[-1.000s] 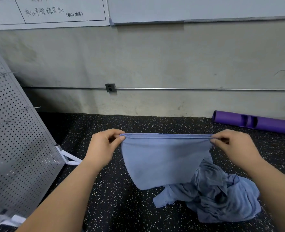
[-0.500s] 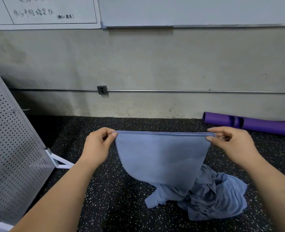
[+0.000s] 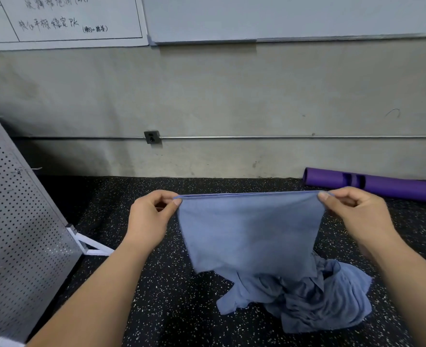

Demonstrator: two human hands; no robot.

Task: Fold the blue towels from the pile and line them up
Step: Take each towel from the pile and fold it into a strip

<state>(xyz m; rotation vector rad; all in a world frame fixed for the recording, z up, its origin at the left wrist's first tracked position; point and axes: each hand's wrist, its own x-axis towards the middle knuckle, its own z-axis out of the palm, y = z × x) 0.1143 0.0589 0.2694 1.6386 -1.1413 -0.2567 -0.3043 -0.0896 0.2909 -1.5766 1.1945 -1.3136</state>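
A blue towel (image 3: 249, 234) is being held up above the speckled floor (image 3: 171, 291), its top edge being pinched at one corner by the left hand (image 3: 149, 216) and at the other by the right hand (image 3: 357, 214). The folding step is judged to be under way. The stretched edge is running left to right, the cloth hanging downward over the pile (image 3: 307, 299). Next, it should probably be laid flat or halved, corners being matched.

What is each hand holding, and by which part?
One blue towel: left hand pinches its top left corner, right hand its top right corner.
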